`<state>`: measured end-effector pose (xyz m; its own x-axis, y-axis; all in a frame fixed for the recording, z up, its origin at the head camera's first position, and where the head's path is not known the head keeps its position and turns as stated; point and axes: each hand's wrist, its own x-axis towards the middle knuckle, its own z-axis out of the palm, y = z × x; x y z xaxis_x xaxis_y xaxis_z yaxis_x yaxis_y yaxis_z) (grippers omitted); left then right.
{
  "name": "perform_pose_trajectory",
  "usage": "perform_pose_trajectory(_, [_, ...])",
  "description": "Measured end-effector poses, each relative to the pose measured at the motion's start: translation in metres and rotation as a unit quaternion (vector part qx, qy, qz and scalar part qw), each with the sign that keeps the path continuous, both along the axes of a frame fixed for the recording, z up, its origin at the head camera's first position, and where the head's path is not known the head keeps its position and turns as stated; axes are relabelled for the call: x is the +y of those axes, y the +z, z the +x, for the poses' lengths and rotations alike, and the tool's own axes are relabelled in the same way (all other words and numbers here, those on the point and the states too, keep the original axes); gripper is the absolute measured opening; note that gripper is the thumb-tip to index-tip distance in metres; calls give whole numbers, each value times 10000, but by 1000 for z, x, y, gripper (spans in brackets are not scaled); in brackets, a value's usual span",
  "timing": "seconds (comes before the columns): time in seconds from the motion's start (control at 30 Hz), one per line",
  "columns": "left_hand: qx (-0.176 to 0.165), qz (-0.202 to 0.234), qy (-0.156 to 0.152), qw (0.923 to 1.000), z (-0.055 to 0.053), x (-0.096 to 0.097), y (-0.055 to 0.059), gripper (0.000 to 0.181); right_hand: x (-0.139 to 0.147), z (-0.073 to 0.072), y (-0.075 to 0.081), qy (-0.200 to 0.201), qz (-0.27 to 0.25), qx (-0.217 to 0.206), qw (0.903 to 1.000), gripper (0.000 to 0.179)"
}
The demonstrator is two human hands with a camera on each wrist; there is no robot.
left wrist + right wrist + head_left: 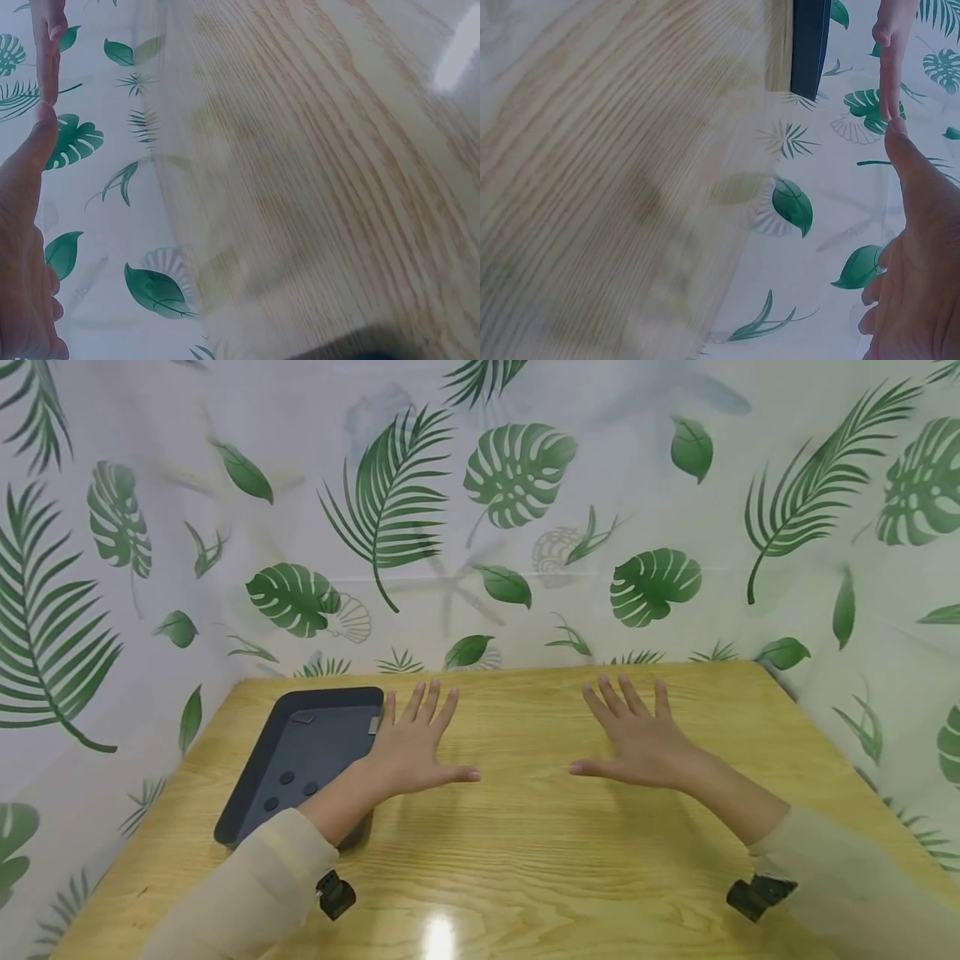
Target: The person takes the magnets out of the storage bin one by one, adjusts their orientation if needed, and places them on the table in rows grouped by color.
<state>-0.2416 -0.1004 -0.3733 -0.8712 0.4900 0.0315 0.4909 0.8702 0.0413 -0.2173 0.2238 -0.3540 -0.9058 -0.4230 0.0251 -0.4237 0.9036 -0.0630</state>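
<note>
Both hands are held out over the wooden table with fingers spread and thumbs pointing toward each other. My left hand (408, 752) overlaps the right edge of a dark blue-grey tray (330, 735) in the head view, and nothing is in its grasp. Inside the tray lie several small dark round discs (287, 777), a small flat grey piece (303, 718) and a light piece (373, 725) by the right wall. My right hand (645, 747) hovers over bare wood at the right, holding nothing. The left forearm hides the tray's near right part.
The wooden table (510, 852) meets a white leaf-print cloth (570, 610) at the back and sides. On each sleeve cuff sits a small black camera, one at the left (335, 894) and one at the right (757, 896).
</note>
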Motion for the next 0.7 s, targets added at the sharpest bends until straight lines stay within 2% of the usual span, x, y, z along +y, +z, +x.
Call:
perform_pose_trajectory(0.33, [-63,236,-17,9997,6,-8,0,111,-13,-5,2,148,80,31,9999,109])
perform_pose_trajectory(0.7, [37,193,85,9998,14,-24,-5,111,-29,-8,-1,381,-29,147,9992,109])
